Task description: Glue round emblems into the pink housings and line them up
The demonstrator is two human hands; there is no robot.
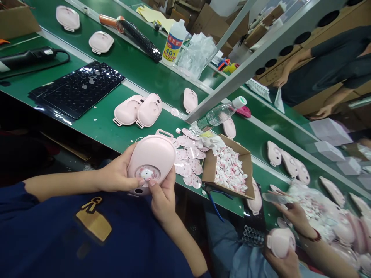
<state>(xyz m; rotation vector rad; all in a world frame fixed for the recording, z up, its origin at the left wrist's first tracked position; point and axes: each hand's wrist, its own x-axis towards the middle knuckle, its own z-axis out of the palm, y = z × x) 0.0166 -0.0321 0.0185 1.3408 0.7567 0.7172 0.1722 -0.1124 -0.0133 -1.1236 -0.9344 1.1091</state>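
Note:
I hold a pink plastic shell (pixel 152 154) over my lap at the near edge of the green table (pixel 101 119). My left hand (pixel 117 173) grips its left side. My right hand (pixel 162 195) is closed on its lower right, the thumb pressing a small round cartoon sticker (pixel 145 173) on the shell's face. Just right of the shell lies a heap of round stickers (pixel 188 158), and beyond it a small cardboard box (pixel 211 166) full of them.
Two more pink shells (pixel 139 110) lie side by side further back, others along the belt. A black tray (pixel 81 87), a glue bottle (pixel 174 40), a water bottle (pixel 217 115) and blue pliers (pixel 216 199) are around. A co-worker's hands (pixel 292 216) work at right.

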